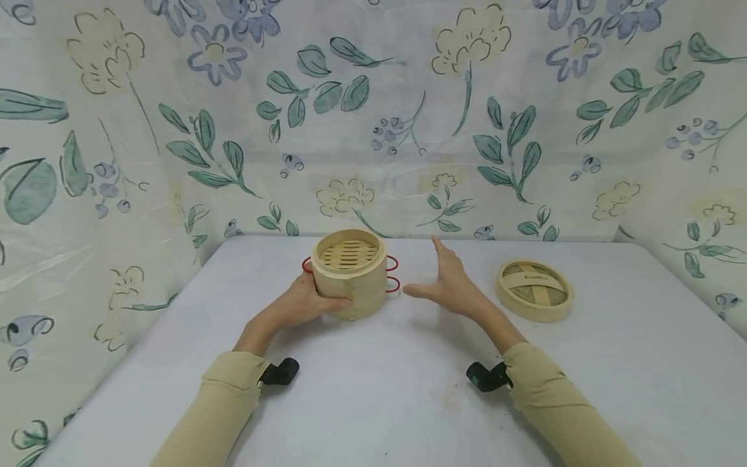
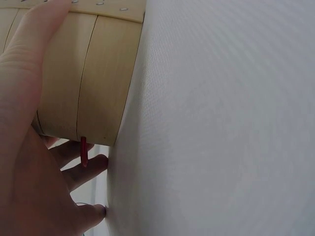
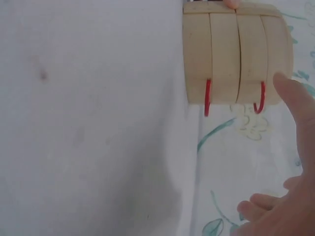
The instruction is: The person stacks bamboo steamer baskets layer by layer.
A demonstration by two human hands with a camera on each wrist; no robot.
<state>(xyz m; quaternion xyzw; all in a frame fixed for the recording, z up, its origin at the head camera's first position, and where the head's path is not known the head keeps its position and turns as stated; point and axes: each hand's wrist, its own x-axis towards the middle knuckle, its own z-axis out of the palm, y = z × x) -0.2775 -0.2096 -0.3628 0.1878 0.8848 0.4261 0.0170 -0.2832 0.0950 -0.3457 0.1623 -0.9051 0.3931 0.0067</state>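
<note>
A round bamboo steamer (image 1: 364, 292) of two stacked tiers stands upright near the table's far edge, its slatted rack (image 1: 349, 255) showing in the uncovered top. Red loop handles (image 1: 393, 285) stick out from its sides. My left hand (image 1: 300, 301) holds it from the left, thumb across the front wall. In the left wrist view the other fingers (image 2: 81, 173) reach behind, near one red handle (image 2: 84, 152). My right hand (image 1: 452, 285) is held apart on the steamer's right side, thumb and fingers spread wide, holding nothing.
The round bamboo lid (image 1: 535, 290), with its woven top, lies on the white table (image 1: 379, 402) to the right of my right hand. A flower-printed sheet (image 1: 408, 117) hangs behind the table and at both sides.
</note>
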